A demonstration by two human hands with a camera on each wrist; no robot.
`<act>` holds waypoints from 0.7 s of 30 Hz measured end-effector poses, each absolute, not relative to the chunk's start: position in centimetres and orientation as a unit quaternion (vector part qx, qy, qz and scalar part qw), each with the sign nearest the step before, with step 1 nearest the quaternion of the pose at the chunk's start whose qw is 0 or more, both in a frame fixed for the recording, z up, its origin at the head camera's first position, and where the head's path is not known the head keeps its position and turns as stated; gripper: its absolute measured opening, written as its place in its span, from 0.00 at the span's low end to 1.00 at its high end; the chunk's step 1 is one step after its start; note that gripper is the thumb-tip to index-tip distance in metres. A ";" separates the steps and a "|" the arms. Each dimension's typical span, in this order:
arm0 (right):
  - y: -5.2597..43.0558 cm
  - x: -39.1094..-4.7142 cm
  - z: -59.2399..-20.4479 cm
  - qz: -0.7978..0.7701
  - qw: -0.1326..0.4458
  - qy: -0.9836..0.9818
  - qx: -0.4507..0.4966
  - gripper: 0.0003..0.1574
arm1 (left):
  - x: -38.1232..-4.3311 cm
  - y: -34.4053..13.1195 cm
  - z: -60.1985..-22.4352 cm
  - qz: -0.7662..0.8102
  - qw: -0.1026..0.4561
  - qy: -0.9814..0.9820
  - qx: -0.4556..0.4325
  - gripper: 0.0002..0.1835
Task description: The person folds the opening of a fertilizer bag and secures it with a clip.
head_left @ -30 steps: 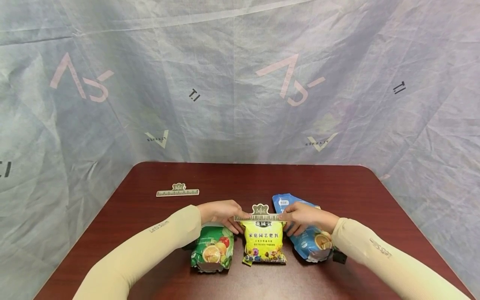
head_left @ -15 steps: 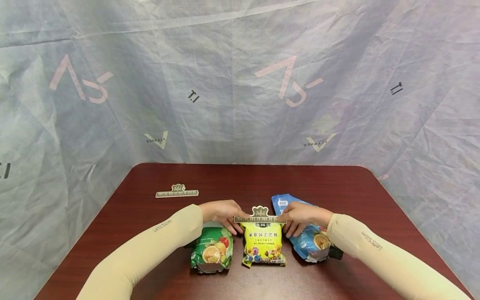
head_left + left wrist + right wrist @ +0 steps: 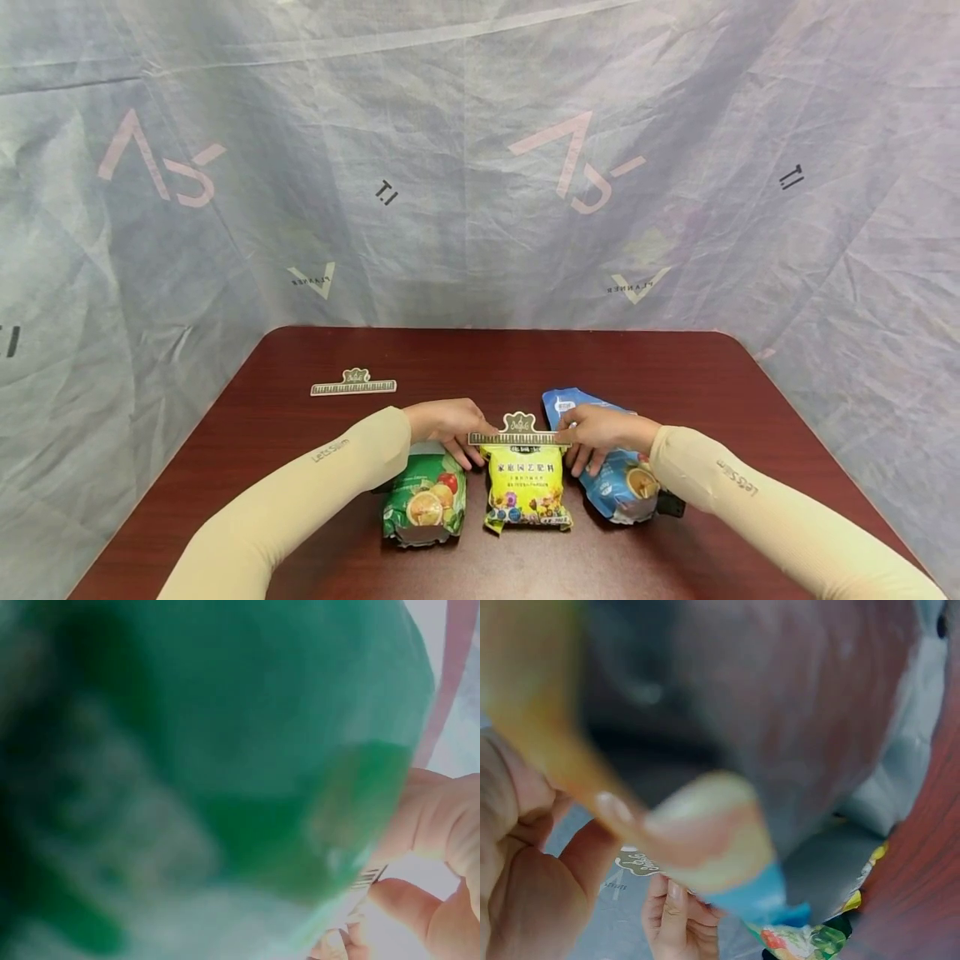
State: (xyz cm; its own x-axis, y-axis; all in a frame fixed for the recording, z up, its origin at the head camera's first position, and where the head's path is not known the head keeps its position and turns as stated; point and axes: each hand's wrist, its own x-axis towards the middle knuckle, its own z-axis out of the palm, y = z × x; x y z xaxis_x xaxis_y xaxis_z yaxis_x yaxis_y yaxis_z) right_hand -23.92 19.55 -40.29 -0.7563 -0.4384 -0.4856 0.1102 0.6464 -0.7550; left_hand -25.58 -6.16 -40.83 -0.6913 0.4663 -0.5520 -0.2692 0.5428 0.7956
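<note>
A yellow bag with Chinese print and flowers [image 3: 525, 492] lies in the middle near the table's front. Across its top edge sits a wide clip with a piano-key pattern [image 3: 519, 427]. My left hand [image 3: 450, 425] pinches the clip's left end, thumb in front. At the other end, my right hand [image 3: 607, 429] pinches it too, fingers spread beside the bag. The left wrist view shows thumb and finger of the left hand [image 3: 435, 855] around the striped clip end, partly hidden by a blurred green bag. A blurred bag covers much of the right wrist view, beside the right hand [image 3: 532, 862].
Left of the yellow bag lies a green bag with fruit print [image 3: 423, 500], under my left wrist. A blue bag [image 3: 626, 483] lies slanted beneath my right hand. Another piano-key clip [image 3: 354, 385] rests at the back left of the red-brown table [image 3: 465, 354]. A grey cloth [image 3: 465, 167] hangs behind.
Both hands stay on the clip at the yellow bag's top. My right wrist and sleeve have shifted slightly left; the bags and the far clip lie as before.
</note>
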 end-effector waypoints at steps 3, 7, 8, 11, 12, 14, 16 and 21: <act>19.4 -24.0 -40.4 -0.402 0.332 0.848 -0.098 0.11 | -25.7 -6.1 -40.6 0.462 0.388 0.795 0.067 0.28; 19.2 -23.9 -40.4 -0.390 0.327 0.854 -0.105 0.09 | -26.0 -6.0 -40.6 0.442 0.389 0.806 0.065 0.29; 19.2 -23.9 -40.4 -0.387 0.325 0.857 -0.106 0.09 | -26.1 -6.0 -40.6 0.438 0.389 0.808 0.064 0.29; 19.2 -23.9 -40.4 -0.376 0.321 0.862 -0.112 0.09 | -26.3 -6.0 -40.6 0.430 0.391 0.811 0.065 0.29; 19.2 -23.9 -40.4 -0.373 0.320 0.863 -0.114 0.09 | -26.3 -6.0 -40.6 0.429 0.391 0.812 0.067 0.28; 19.2 -23.9 -40.5 -0.367 0.318 0.866 -0.117 0.09 | -26.4 -6.0 -40.6 0.425 0.392 0.813 0.070 0.27; 19.1 -23.9 -40.4 -0.365 0.317 0.867 -0.120 0.10 | -26.4 -6.0 -40.5 0.420 0.391 0.816 0.071 0.26; 19.0 -23.7 -40.0 -0.368 0.318 0.866 -0.113 0.15 | -26.4 -5.8 -40.2 0.408 0.391 0.821 0.074 0.25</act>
